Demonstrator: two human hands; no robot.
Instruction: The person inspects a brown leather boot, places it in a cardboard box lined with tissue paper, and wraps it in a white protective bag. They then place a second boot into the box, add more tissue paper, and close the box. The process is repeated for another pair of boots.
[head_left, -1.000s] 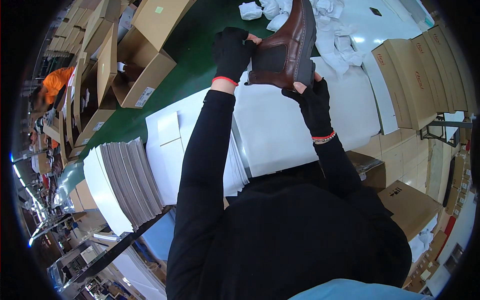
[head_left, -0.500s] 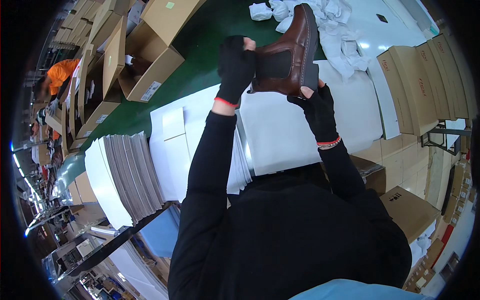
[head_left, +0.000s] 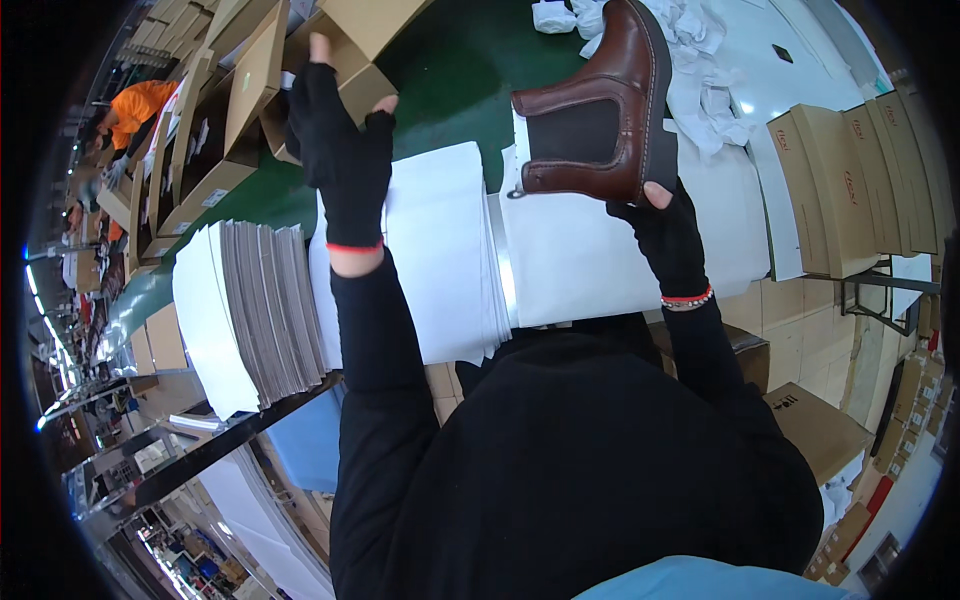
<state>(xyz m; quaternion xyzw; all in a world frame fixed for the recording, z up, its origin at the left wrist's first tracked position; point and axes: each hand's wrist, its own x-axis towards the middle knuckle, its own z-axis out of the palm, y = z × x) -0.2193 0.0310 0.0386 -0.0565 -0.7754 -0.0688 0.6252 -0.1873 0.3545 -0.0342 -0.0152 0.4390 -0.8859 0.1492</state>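
A brown leather Chelsea boot (head_left: 628, 95) with a dark elastic side panel is over the white paper sheets (head_left: 590, 255), its sole to the right and its shaft opening to the left. My right hand (head_left: 668, 240), in a black fingerless glove, grips the boot by the heel, the thumb on its near side. Well to the left, my gloved left hand (head_left: 345, 150) holds nothing; its thumb and forefinger are spread. It is in front of an open cardboard shoebox (head_left: 365, 90) and partly hides it.
Crumpled white tissue paper (head_left: 690, 40) lies beyond the boot. Closed shoeboxes (head_left: 825, 190) stand in a row at the right. A stack of grey-white sheets (head_left: 265, 310) is at the left. More open boxes (head_left: 200, 190) stand at the far left, near a co-worker in orange (head_left: 140, 105).
My left hand has let go of the boot's shaft and moved left toward the open shoebox, its fingers spreading. The boot, still in my right hand, has shifted slightly to the right.
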